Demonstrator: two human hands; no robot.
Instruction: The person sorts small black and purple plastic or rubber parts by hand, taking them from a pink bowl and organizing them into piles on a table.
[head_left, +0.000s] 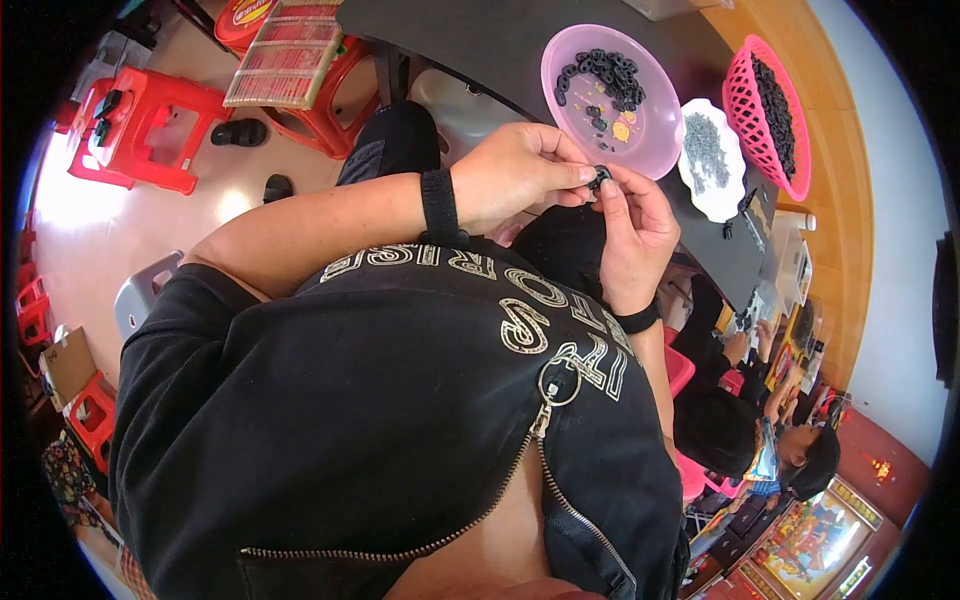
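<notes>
Between my fingertips is a small black part (600, 178), mostly covered, so its exact kind cannot be made out. My left hand (515, 178) pinches it from one side with thumb and forefinger. On the other side my right hand (637, 235) is closed on the same part, its thumb upright against it. Just beyond the hands, a pink-purple plastic basin (655, 125) holds a heap of black ring-shaped pieces (612, 78) and a few yellowish bits. A white scalloped dish (722, 205) with many tiny grey pieces (706, 150) stands to its right.
A pink lattice basket (740, 110) full of black pieces stands at the right of the dark table (450, 30). Red plastic stools (150, 125) are on the floor at left, one topped by a woven mat (285, 55). Other people (805, 455) sit at lower right.
</notes>
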